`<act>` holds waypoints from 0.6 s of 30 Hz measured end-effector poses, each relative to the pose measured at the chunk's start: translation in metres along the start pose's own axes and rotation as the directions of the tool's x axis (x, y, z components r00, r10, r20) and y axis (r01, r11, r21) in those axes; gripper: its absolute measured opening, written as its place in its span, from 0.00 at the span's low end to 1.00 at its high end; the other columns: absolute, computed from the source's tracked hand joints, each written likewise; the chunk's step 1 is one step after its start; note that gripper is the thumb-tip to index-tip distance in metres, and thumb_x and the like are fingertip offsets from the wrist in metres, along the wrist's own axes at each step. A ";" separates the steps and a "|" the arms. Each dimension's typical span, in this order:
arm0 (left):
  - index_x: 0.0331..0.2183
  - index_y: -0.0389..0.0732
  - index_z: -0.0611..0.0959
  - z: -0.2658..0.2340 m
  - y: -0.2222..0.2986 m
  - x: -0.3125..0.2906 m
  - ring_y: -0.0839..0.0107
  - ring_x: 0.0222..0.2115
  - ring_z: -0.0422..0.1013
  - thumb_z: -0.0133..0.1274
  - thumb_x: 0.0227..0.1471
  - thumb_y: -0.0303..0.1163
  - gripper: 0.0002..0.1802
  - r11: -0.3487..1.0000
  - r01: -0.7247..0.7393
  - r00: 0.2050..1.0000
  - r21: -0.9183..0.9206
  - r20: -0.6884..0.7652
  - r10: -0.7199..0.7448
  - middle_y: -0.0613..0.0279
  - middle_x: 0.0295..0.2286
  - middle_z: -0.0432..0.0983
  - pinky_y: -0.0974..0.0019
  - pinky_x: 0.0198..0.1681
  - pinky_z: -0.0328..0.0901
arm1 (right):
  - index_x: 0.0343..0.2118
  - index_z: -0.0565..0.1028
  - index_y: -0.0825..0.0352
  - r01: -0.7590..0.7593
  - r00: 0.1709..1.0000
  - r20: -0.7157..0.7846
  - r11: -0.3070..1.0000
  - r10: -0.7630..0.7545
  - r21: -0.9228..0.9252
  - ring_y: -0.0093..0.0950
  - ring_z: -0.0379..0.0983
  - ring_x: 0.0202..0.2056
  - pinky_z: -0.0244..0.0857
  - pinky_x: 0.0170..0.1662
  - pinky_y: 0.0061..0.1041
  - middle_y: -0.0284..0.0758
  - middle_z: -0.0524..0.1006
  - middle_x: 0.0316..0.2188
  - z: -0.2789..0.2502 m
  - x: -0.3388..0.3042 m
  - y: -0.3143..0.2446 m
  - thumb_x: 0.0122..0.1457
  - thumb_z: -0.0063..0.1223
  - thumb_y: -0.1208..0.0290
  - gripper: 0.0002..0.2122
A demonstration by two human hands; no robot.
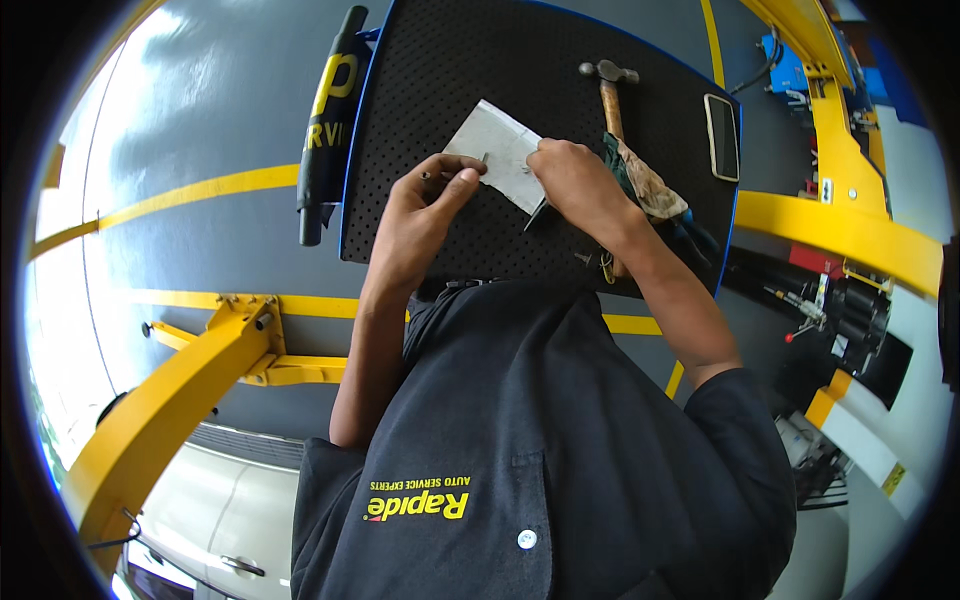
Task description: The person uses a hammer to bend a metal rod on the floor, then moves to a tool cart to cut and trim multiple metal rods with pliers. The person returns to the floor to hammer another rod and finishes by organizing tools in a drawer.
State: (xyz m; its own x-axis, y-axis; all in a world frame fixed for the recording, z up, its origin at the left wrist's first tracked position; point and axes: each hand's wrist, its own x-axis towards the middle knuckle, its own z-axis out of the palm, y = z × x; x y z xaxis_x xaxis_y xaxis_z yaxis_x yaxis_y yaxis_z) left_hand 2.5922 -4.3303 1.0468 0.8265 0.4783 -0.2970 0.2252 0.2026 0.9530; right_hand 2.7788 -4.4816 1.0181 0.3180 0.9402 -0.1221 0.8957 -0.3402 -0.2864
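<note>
On the black perforated cart top point(420, 90) lies a creased, light grey sheet point(500, 135), with both hands over it. Thumb and index finger of my left hand point(425, 205) are pinched at the sheet's left edge, and a small slim grey piece point(486, 158) shows at the fingertips. My right hand point(585, 190) is closed in a fist at the right edge. Below that fist juts a slim dark pointed tool point(536, 215); the rest of it is hidden, so its kind is unclear.
A ball-peen hammer point(611, 100) lies right of the sheet, beside a crumpled green and tan cloth point(645, 180). Farther right is a phone point(722, 135). A padded dark roll point(330, 130) borders the cart's left side. Yellow lift arms point(180, 410) stand on both sides; a light-coloured car point(220, 500) is lower left.
</note>
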 end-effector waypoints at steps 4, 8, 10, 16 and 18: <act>0.46 0.36 0.87 0.004 -0.019 -0.006 0.82 0.34 0.69 0.60 0.68 0.38 0.15 0.997 0.036 0.999 -0.073 -0.020 -0.037 0.70 0.34 0.81 0.73 0.40 0.65 | 0.38 0.84 0.74 -0.035 0.999 0.045 0.993 0.030 0.110 0.49 0.83 0.39 0.77 0.45 0.44 0.49 0.82 0.35 -0.003 0.010 0.000 0.64 0.60 0.75 0.07; 0.45 0.36 0.87 0.006 -0.032 0.004 0.82 0.32 0.70 0.62 0.66 0.39 0.15 0.999 -0.030 0.999 -0.034 -0.041 0.029 0.70 0.31 0.80 0.72 0.38 0.66 | 0.40 0.84 0.73 0.009 1.000 -0.031 0.984 -0.003 0.177 0.48 0.83 0.39 0.76 0.46 0.43 0.48 0.82 0.35 -0.005 0.015 0.000 0.64 0.62 0.76 0.07; 0.44 0.36 0.87 0.008 -0.036 0.007 0.81 0.32 0.70 0.63 0.65 0.39 0.16 0.999 -0.041 0.998 -0.020 -0.043 0.040 0.69 0.30 0.80 0.71 0.38 0.66 | 0.41 0.85 0.73 -0.049 0.999 0.003 0.985 0.049 0.167 0.47 0.83 0.39 0.76 0.46 0.43 0.47 0.83 0.35 -0.006 0.014 0.000 0.64 0.62 0.76 0.07; 0.43 0.37 0.87 0.014 -0.037 0.010 0.81 0.29 0.70 0.63 0.65 0.39 0.15 0.993 -0.023 1.000 0.115 0.015 0.022 0.69 0.28 0.79 0.70 0.35 0.67 | 0.43 0.85 0.73 -0.057 0.996 -0.058 0.972 0.072 0.228 0.47 0.83 0.39 0.76 0.46 0.42 0.47 0.83 0.37 -0.005 0.007 -0.003 0.64 0.62 0.76 0.08; 0.44 0.37 0.87 0.017 -0.036 0.012 0.81 0.28 0.69 0.64 0.64 0.40 0.15 0.987 -0.011 1.000 0.163 0.004 0.010 0.70 0.27 0.78 0.70 0.34 0.66 | 0.44 0.84 0.73 -0.056 0.992 -0.096 0.969 0.081 0.239 0.45 0.84 0.38 0.77 0.45 0.40 0.46 0.84 0.37 -0.006 0.005 -0.004 0.64 0.63 0.76 0.09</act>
State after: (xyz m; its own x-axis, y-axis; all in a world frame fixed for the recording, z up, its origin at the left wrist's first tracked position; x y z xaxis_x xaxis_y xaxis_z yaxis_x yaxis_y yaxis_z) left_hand 2.6024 -4.3465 1.0097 0.8307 0.4772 -0.2869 0.2973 0.0554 0.9532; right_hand 2.7785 -4.4752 1.0241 0.4179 0.9069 -0.0531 0.7763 -0.3869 -0.4976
